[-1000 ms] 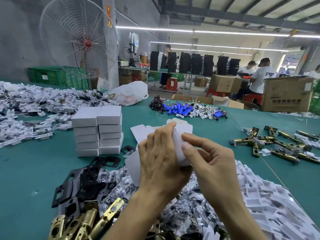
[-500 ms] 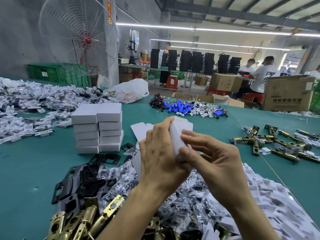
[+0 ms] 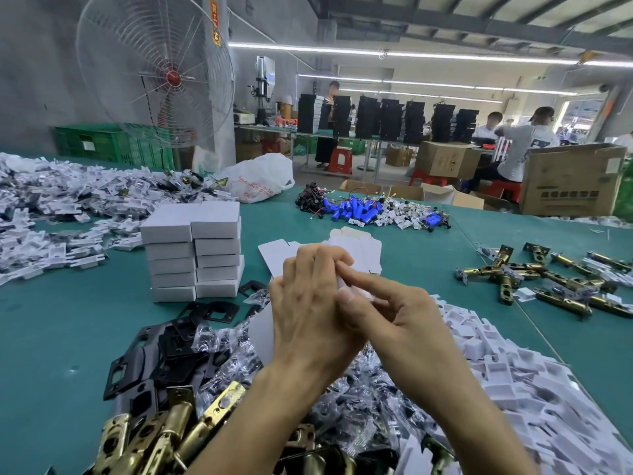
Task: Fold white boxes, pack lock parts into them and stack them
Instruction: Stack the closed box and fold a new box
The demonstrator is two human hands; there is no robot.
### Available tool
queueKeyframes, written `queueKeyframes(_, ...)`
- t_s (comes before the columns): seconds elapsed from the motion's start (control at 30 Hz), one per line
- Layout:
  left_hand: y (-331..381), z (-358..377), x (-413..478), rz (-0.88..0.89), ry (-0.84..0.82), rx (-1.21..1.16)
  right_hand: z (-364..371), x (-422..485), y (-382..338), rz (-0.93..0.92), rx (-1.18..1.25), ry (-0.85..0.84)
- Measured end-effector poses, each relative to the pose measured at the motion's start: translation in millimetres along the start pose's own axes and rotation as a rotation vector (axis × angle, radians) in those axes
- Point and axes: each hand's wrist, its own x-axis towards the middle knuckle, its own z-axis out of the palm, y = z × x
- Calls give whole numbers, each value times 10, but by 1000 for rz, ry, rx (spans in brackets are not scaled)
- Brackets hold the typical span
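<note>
The white box (image 3: pixel 343 285) is almost wholly hidden behind the left hand (image 3: pixel 308 313) and the blurred right hand (image 3: pixel 404 323); its shape cannot be told. At seven o'clock, brass latches (image 3: pixel 147 440) are cut off by the bottom edge.

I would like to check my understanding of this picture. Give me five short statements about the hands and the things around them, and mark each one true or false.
1. The left hand and the right hand both hold a white box. True.
2. The stack of white boxes has two columns side by side. True.
3. The blue batteries lie inside a green crate. False: they lie loose on the table.
4. The fan stands to the right of the hands. False: it stands at the far left.
5. The brass latches lie on the table at the right. True.
</note>
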Motion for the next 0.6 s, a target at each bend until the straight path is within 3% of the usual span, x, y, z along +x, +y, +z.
queueKeyframes(0.13, -13, 21, 17, 72, 17, -87, -2, -31, -6, -65, -108, 82)
queueKeyframes(0.23, 3, 8, 16, 95, -46, -266, -105, 15, 34, -65, -135, 245)
queueKeyframes(0.33, 18, 7, 28, 82, 99, -328, -235, 39, 36, -29, -63, 399)
queueKeyframes(0.4, 35, -56, 73, -125, 163, -523, -277, 34, 13, -104, -54, 467)
queueKeyframes(0.43, 40, -97, 108, -293, 117, -687, -271, 29, -6, -163, -25, 473)
queueKeyframes(0.53, -11, -183, 193, -809, -245, -1214, -198, 13, -34, -303, 36, 342)
queueKeyframes(0.6, -40, -239, 203, -919, -450, -1535, -137, 7, -17, -307, 52, 205)
